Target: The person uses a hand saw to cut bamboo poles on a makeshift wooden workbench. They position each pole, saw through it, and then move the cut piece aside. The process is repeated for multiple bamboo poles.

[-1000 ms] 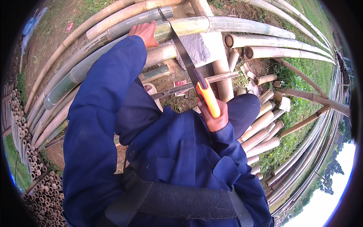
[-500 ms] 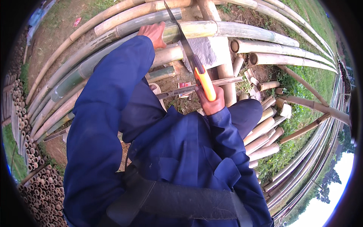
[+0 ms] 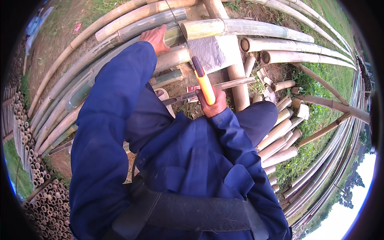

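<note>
Head view: a bamboo pole (image 3: 260,30) lay upper centre, open end beside a greener length (image 3: 173,35); the orange-handled saw (image 3: 205,86) slanted near both. Right hand (image 3: 216,105) wrapped its handle; left hand (image 3: 156,39) clasped the greener length, where a slipping saw could cut it.

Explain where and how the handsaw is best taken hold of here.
Probably by its orange handle, coming from the person's near side, with the grip wrapped around it. The handle is long and points back toward the body, while the thin blade runs away from it. The right hand holds the handle's near end this way.
</note>
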